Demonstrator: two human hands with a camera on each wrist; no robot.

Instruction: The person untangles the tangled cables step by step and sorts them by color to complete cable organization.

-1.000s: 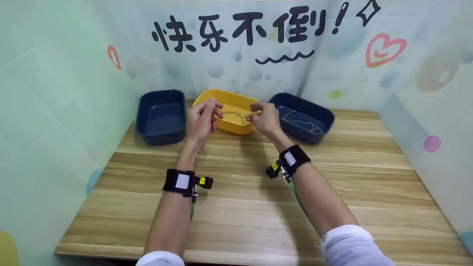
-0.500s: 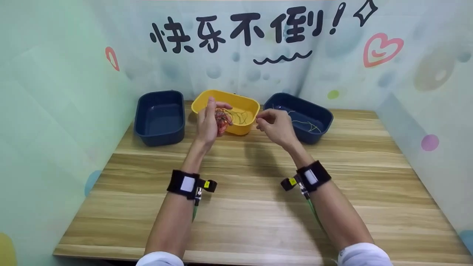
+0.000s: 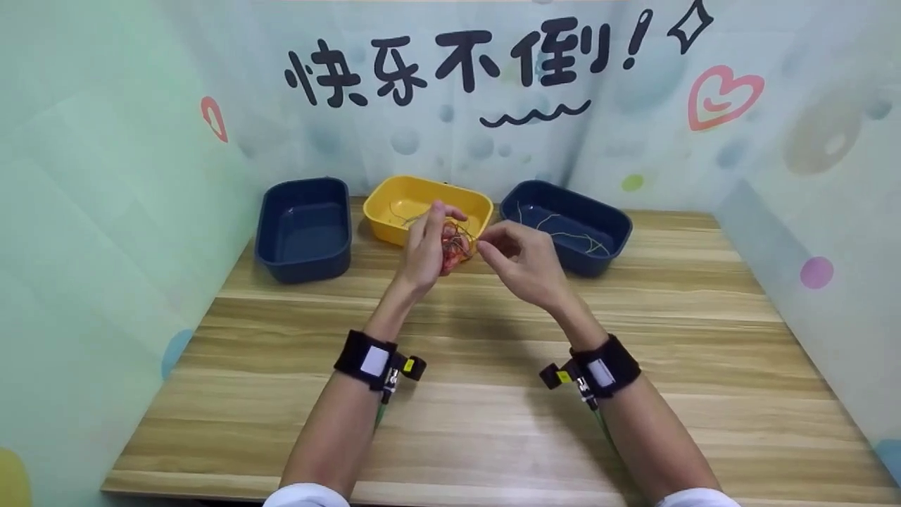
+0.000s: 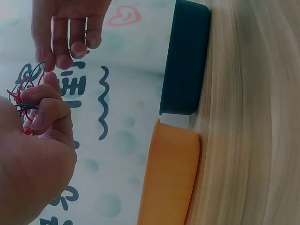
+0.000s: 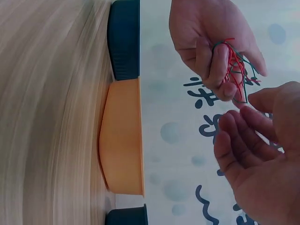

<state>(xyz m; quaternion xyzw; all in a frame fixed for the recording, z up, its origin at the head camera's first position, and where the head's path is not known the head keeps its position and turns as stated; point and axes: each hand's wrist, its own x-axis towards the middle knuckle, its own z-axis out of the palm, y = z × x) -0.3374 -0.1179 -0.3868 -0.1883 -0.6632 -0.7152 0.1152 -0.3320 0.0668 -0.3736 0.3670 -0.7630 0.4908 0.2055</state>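
Observation:
My left hand (image 3: pixel 421 253) holds a loose tangle of thin red and green strings (image 5: pixel 236 70), its fingers curled round it. Thumb and forefinger of my right hand (image 3: pixel 529 266) come together at the edge of the tangle, on a green string (image 4: pixel 38 65) that sticks out of it. Both hands are raised in front of the yellow bin (image 3: pixel 383 231), the left one overlapping it in the head view. A few thin strings (image 3: pixel 400 213) lie inside this bin. Part of the tangle is hidden behind the left fingers.
At the right, a dark blue bin (image 3: pixel 595 265) has yellow-green strings (image 3: pixel 563 234) in it. Another dark blue bin (image 3: pixel 303 266) stands at the left. All are at the back of the wooden table (image 3: pixel 479 436), before a printed backdrop (image 3: pixel 436 148).
The left hand has moved right and toward the person with the tangle. The right hand first drew away from it to the right; now its fingertips are back at the tangle.

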